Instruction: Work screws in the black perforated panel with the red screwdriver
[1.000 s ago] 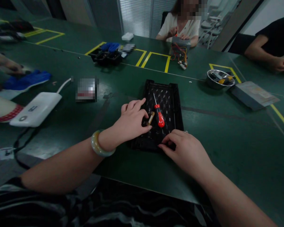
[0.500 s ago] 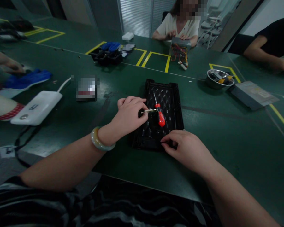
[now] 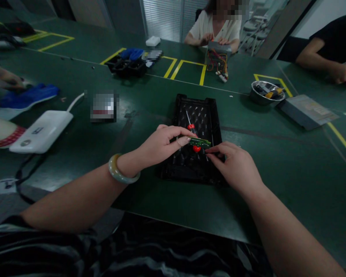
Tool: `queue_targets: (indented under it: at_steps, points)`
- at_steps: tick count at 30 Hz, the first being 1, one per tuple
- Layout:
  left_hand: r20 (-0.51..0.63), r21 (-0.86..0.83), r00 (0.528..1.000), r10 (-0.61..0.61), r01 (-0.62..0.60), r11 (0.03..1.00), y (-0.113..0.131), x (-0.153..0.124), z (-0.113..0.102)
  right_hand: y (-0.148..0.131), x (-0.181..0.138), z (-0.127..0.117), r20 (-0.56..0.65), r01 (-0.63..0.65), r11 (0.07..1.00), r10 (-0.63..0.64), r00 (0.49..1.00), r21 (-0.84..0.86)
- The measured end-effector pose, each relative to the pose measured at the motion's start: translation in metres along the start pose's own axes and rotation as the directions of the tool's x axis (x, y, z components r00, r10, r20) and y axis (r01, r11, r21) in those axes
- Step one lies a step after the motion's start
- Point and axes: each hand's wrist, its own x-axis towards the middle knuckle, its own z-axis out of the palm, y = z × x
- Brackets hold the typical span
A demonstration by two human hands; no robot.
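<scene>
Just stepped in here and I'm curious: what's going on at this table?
A person is holding a small green circuit board between their left hand and right hand, above a black plastic tray. A red-handled screwdriver lies in the tray beneath the board. Across the green workbench, another person has their hands near a grey box with coloured wires.

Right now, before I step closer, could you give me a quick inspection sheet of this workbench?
Surface: green work table with yellow tape markings.
Job's things: small green circuit board held over a black tray; red-handled screwdriver lies in the tray beneath it.
Hands: left hand and right hand both at the board.
Clutter: steel bowl of tools, grey folder, white box.
Cables: white cable at the box; black cable.
Surroundings: co-worker across the table, at a wired grey box; another person to the right.
</scene>
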Motion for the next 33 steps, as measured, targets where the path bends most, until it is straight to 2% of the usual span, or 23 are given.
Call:
queue_targets:
  at_steps: [4,7,9,14,17,19,21,23,25,29,33]
  points:
    - [0.074,-0.160,0.997,0.012,0.000,0.987,0.001,-0.001,0.000,-0.003,-0.001,0.001,-0.047,0.069,0.997,-0.068,0.997,0.019]
    - [0.081,-0.284,0.996,0.031,-0.007,0.959,0.001,-0.003,0.003,-0.013,-0.005,-0.003,-0.091,0.199,0.964,-0.185,0.978,0.178]
    - [0.098,-0.332,0.993,0.059,-0.023,0.943,0.001,-0.004,0.006,-0.019,-0.008,-0.004,-0.125,0.247,0.933,-0.221,0.967,0.263]
    - [0.180,-0.310,0.970,0.163,-0.101,0.945,0.005,-0.007,0.006,-0.026,-0.016,-0.005,-0.198,0.278,0.888,-0.217,0.956,0.366]
    - [0.167,-0.298,0.974,0.154,-0.099,0.949,0.008,-0.008,0.003,-0.028,-0.020,-0.007,-0.237,0.276,0.854,-0.186,0.954,0.441]
    - [0.096,-0.311,0.990,0.106,-0.071,0.948,0.008,-0.008,0.001,-0.029,-0.021,-0.009,-0.202,0.281,0.875,-0.215,0.955,0.394]
    - [-0.005,-0.352,1.000,0.025,-0.025,0.936,0.005,-0.006,0.002,-0.030,-0.021,-0.009,-0.133,0.336,0.912,-0.312,0.941,0.235]
    - [-0.081,-0.432,0.995,-0.064,0.023,0.902,0.000,-0.004,0.005,-0.031,-0.020,-0.006,-0.030,0.404,0.910,-0.403,0.915,0.091]
    - [-0.111,-0.510,0.983,-0.143,0.067,0.858,-0.006,-0.002,0.010,-0.031,-0.018,0.000,0.073,0.426,0.904,-0.427,0.901,0.034]
    - [-0.117,-0.534,0.973,-0.201,0.109,0.838,-0.014,0.002,0.017,-0.029,-0.016,0.012,0.234,0.397,0.916,-0.398,0.887,0.055]
    - [-0.112,-0.503,0.975,-0.194,0.113,0.857,-0.015,0.004,0.018,-0.027,-0.018,0.011,0.236,0.358,0.925,-0.378,0.895,0.126]
